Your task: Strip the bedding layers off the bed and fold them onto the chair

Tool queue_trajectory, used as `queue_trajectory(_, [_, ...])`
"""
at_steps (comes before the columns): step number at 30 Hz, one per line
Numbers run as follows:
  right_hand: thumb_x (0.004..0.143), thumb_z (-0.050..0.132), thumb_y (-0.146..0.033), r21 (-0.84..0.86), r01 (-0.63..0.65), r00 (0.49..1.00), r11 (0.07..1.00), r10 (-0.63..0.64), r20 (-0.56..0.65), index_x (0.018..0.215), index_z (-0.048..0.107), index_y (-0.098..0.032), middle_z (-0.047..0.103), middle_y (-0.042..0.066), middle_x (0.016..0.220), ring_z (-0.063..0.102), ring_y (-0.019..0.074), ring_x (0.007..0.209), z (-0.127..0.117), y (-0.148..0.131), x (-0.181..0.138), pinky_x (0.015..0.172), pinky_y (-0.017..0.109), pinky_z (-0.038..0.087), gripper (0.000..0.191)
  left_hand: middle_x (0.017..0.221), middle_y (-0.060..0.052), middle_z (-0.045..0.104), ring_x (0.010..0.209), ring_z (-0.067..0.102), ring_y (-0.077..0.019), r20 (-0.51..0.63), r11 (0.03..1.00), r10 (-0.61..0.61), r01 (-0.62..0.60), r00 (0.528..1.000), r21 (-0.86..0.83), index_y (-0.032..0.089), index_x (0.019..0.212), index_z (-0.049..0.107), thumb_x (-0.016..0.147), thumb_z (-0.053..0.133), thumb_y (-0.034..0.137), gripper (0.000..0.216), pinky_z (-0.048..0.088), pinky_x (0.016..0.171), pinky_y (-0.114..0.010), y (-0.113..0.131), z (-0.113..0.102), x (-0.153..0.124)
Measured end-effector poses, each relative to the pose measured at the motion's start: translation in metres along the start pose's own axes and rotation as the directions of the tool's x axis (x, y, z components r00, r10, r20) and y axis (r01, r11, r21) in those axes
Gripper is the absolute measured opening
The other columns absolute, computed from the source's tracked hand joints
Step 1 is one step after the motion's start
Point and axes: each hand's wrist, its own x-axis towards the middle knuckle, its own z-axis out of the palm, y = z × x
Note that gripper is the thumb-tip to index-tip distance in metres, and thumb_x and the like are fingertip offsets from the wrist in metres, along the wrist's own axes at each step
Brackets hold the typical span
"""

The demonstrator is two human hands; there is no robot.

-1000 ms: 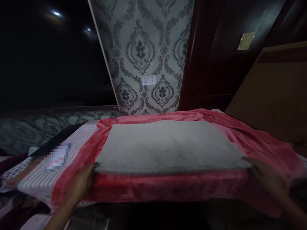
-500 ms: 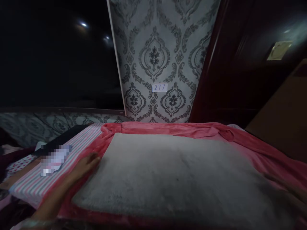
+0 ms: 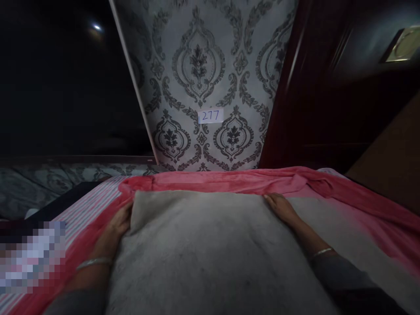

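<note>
A grey fuzzy mat (image 3: pixel 203 245) lies on a red-pink blanket (image 3: pixel 223 180) spread over a bed. My left hand (image 3: pixel 114 227) is closed on the mat's far left corner, fingers curled round the edge. My right hand (image 3: pixel 281 208) rests at the mat's far edge near the middle right, fingers together and pressed on the cloth. A bangle shows on each wrist. The mat bulges up between my hands.
A striped sheet (image 3: pixel 82 210) shows at the left under the blanket. Patterned wallpaper (image 3: pixel 203 78) with a small label reading 277 (image 3: pixel 210 116) stands behind the bed. A dark wooden door (image 3: pixel 328 87) is at the right, a dark window at the left.
Both hands have reached forward from the mat's near corners to its far edge. The mat's far left corner has lifted and the mat now bulges. The camera has moved closer.
</note>
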Motion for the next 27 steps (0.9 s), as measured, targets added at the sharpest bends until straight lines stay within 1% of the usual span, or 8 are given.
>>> queue_trajectory(2, [0.097,0.026,-0.047,0.038,0.013,1.000,0.999,-0.013,0.006,0.094,0.071,-0.018,0.074,0.013,0.100,0.068,0.0283,0.097,0.003,0.006,-0.002,0.088,0.038,0.053,0.054,0.074,-0.009,0.072,0.079,0.072,-0.0286,0.242,0.996,-0.049,0.066,0.969,-0.061,0.022,0.080,0.072,0.076,0.052,0.067,0.050,0.060,0.075,-0.045,0.001,0.002,-0.001])
queue_trajectory(4, [0.097,0.025,-0.051,0.044,0.018,0.996,0.999,-0.022,0.081,0.084,0.068,-0.020,0.072,0.011,0.086,0.067,0.0268,0.083,0.003,0.011,-0.004,0.077,0.036,0.053,0.055,0.070,-0.006,0.069,0.073,0.069,-0.0259,0.491,0.994,-0.078,0.107,0.868,-0.031,0.022,0.069,0.068,0.071,0.061,0.066,0.045,0.058,0.072,-0.043,0.008,0.010,0.001])
queue_trajectory(7, [0.095,0.031,-0.042,0.011,0.127,0.980,0.992,-0.127,0.152,0.091,0.071,-0.021,0.072,0.010,0.095,0.066,0.0263,0.093,0.002,0.013,-0.004,0.085,0.036,0.052,0.046,0.072,-0.003,0.069,0.076,0.068,-0.0243,0.594,0.990,-0.029,-0.061,0.804,0.131,0.026,0.068,0.069,0.072,0.061,0.059,0.035,0.057,0.074,-0.040,0.025,0.028,0.006])
queue_trajectory(12, [0.091,0.038,-0.031,-0.065,0.346,0.919,0.936,-0.324,0.222,0.139,0.061,-0.025,0.058,0.008,0.143,0.049,0.0282,0.133,0.009,0.012,0.001,0.112,0.047,0.038,0.053,0.122,-0.006,0.071,0.116,0.063,-0.0253,0.542,0.850,0.266,-0.459,0.797,0.258,0.029,0.122,0.072,0.088,0.044,0.040,0.046,0.048,0.104,-0.040,0.031,0.051,0.007])
queue_trajectory(15, [0.095,0.038,-0.033,-0.137,0.361,0.895,0.923,-0.301,0.330,0.143,0.057,-0.027,0.053,0.007,0.149,0.044,0.0302,0.139,0.010,0.014,0.020,0.116,0.052,0.032,0.053,0.147,-0.009,0.057,0.139,0.048,-0.0294,0.560,0.760,0.270,-0.530,0.783,0.376,0.028,0.138,0.062,0.092,0.040,0.039,0.052,0.036,0.116,-0.050,0.022,0.056,0.017])
queue_trajectory(20, [0.099,0.037,-0.051,-0.297,0.131,0.953,0.946,-0.037,0.301,0.127,0.066,-0.019,0.061,0.016,0.137,0.054,0.0349,0.127,0.013,0.010,0.071,0.105,0.056,0.042,0.050,0.146,-0.018,0.058,0.136,0.052,-0.0340,0.488,0.758,0.042,-0.346,0.872,0.552,0.015,0.141,0.057,0.093,0.040,0.054,0.064,0.036,0.116,-0.050,0.020,0.064,0.070])
queue_trajectory(23, [0.100,0.034,-0.055,-0.358,-0.066,0.967,0.931,0.147,0.206,0.121,0.069,-0.017,0.063,0.019,0.133,0.056,0.0388,0.125,0.022,0.007,0.095,0.105,0.064,0.039,0.056,0.153,-0.020,0.049,0.141,0.045,-0.0408,0.232,0.720,-0.102,-0.089,0.967,0.688,0.016,0.153,0.044,0.094,0.036,0.057,0.072,0.028,0.117,-0.062,0.022,0.071,0.098])
queue_trajectory(27, [0.099,0.027,-0.062,-0.341,-0.243,0.958,0.908,0.279,0.059,0.134,0.063,-0.019,0.057,0.020,0.142,0.048,0.0432,0.133,0.034,0.014,0.113,0.105,0.072,0.034,0.066,0.167,-0.013,0.028,0.150,0.023,-0.0477,0.048,0.709,-0.111,0.045,0.993,0.704,0.027,0.159,0.032,0.093,0.034,0.065,0.076,0.015,0.113,-0.077,0.017,0.080,0.117])
